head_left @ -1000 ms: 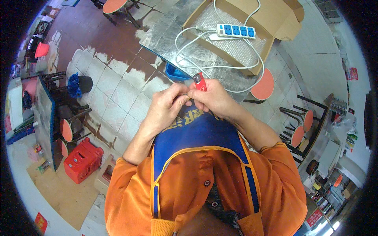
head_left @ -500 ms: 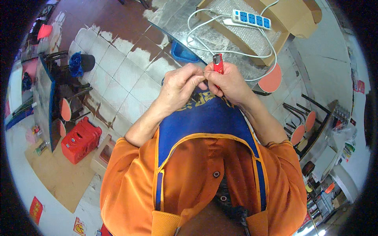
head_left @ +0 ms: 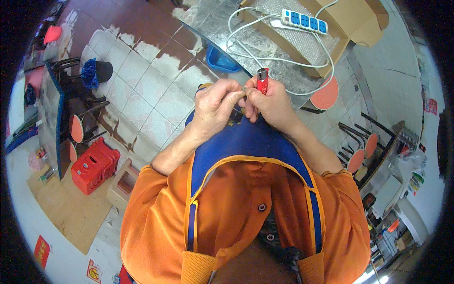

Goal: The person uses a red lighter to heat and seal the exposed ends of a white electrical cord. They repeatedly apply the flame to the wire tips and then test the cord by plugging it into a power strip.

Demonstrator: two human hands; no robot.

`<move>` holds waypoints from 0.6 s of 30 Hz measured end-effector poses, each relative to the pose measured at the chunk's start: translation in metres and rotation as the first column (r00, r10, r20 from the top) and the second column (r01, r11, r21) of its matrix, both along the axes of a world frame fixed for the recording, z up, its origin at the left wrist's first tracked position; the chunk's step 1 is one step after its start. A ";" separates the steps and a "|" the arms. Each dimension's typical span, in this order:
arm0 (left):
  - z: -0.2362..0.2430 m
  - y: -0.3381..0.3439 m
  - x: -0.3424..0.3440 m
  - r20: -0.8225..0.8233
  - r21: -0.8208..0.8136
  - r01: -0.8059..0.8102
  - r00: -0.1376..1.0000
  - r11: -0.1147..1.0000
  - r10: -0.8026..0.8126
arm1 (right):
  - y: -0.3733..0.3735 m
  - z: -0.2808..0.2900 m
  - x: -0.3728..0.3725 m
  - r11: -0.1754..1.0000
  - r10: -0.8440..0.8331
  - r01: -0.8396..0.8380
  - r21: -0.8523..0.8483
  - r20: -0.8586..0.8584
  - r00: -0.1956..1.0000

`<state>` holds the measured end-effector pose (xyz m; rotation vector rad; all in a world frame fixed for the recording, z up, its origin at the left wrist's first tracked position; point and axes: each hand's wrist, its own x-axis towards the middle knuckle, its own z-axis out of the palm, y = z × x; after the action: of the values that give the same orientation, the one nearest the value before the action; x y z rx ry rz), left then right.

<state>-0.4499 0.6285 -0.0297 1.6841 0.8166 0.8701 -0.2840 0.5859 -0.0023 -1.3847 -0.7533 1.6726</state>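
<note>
Just below the table edge, over the blue apron [head_left: 239,144] with yellow trim, my two hands meet. My right hand [head_left: 270,105] grips an upright red lighter [head_left: 263,80] with a metal top, its thumb and forefinger pinched at my left hand's fingertips. My left hand [head_left: 215,105] is closed in a pinch on a small thin thing between the hands that I cannot make out. Beyond them, the marble-look table [head_left: 265,64] holds an open cardboard box [head_left: 366,26] with bubble wrap, a white power strip [head_left: 303,22] with blue sockets and looping white cord [head_left: 298,64].
A blue basin [head_left: 220,57] sits under the table's left edge. Round orange stools [head_left: 324,97] stand right of it. A blue-lined black bucket [head_left: 94,73], tipped-up table [head_left: 52,118] and red jerrycan [head_left: 94,165] are at left; more stools [head_left: 371,144] are at right.
Both hands have risen and shifted right in the view, still meeting at the fingertips with the lighter in my right hand. The surroundings have shifted in view as well.
</note>
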 end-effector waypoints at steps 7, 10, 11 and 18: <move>-0.002 -0.002 0.000 0.023 -0.038 -0.001 1.000 0.999 0.002 | -0.003 -0.005 -0.002 1.000 -0.011 0.011 -0.010 -0.007 1.000; -0.003 -0.002 0.000 0.033 -0.071 -0.001 0.999 0.997 0.003 | -0.002 -0.004 0.000 0.999 0.016 -0.016 -0.045 0.000 1.000; -0.004 -0.003 -0.001 0.042 -0.090 0.003 0.999 0.996 0.000 | -0.002 -0.004 0.000 0.999 0.004 -0.005 -0.054 -0.014 1.000; 0.000 0.009 0.005 0.271 -0.471 0.068 0.960 0.879 0.071 | 0.013 -0.001 0.006 0.996 -0.055 0.042 -0.080 -0.162 0.985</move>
<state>-0.4446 0.6372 -0.0301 1.0958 0.7597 0.8052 -0.2781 0.5985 -0.0035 -1.2883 -0.5625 1.7683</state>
